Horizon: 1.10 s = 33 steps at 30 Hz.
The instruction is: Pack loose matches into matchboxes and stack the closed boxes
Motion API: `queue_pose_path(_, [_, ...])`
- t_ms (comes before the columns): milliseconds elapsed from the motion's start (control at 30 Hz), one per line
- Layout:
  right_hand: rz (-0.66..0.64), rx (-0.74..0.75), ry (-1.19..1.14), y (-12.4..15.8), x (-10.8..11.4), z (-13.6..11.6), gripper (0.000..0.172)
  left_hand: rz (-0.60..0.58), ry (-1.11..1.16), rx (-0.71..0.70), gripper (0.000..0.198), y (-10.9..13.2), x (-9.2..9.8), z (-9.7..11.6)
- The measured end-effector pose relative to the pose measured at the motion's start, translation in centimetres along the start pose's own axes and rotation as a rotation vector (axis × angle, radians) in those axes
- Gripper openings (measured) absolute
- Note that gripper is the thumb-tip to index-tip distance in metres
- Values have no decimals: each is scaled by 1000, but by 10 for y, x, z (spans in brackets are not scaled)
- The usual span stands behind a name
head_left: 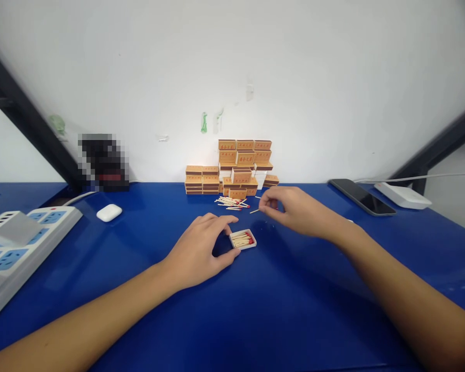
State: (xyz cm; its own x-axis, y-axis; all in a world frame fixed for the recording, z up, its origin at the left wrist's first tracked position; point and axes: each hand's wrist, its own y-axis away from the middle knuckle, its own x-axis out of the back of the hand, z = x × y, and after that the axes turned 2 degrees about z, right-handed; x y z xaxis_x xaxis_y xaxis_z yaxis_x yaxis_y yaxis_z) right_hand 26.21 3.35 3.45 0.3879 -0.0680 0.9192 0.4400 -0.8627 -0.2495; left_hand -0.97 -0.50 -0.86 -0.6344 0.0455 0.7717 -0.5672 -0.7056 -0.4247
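On the blue table lies a small white matchbox tray (243, 239) holding several red-tipped matches. My left hand (201, 249) is at the tray's left side, thumb at its near edge and fingers by its far left corner. To the right of the tray and a little beyond it, my right hand (287, 209) pinches matches, whose pale sticks (254, 211) poke out left of the fingertips. A loose pile of matches (232, 202) lies behind the tray. Stacked matchboxes (245, 157) stand behind the pile, against the wall.
A power strip (34, 240) with a white plug lies at the left, near a white earbud case (109, 212). At the right back are a black phone (361, 197) and a white device (403, 196) with a cable. A pixelated dark object (104, 163) stands at the left back.
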Motion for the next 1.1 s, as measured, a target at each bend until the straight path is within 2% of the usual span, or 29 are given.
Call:
queue_pose_path(67, [34, -63, 98, -4, -1, 20, 12, -2, -4, -7, 52, 0, 0, 0])
queue_pose_path(233, [-55, -78, 104, -6, -8, 53, 17, -18, -12, 3, 54, 1, 0, 2])
queue_pose_path(333, [-73, -39, 44, -6, -8, 55, 23, -20, -12, 7, 55, 1, 1, 2])
queue_pose_path(533, [-171, -40, 57, -8, -7, 54, 18, -20, -9, 7, 54, 0, 1, 1])
queue_pose_path(633, [-170, -51, 41, -6, -6, 54, 20, -30, -8, 15, 54, 0, 1, 1])
queue_pose_path(733, [-135, -30, 25, -2, -3, 43, 23, -32, -11, 22, 53, -1, 1, 2])
queue_pose_path(833, [-102, 31, -49, 4, 1, 12, 25, -18, -12, 13, 53, 0, 1, 2])
queue_pose_path(1000, [-163, 197, -74, 17, -7, -47, 19, -19, -22, 9, 53, 0, 0, 3])
queue_pose_path(1100, [-187, 230, -64, 19, -11, -57, 17, -20, -27, 12, 53, -1, 0, 3])
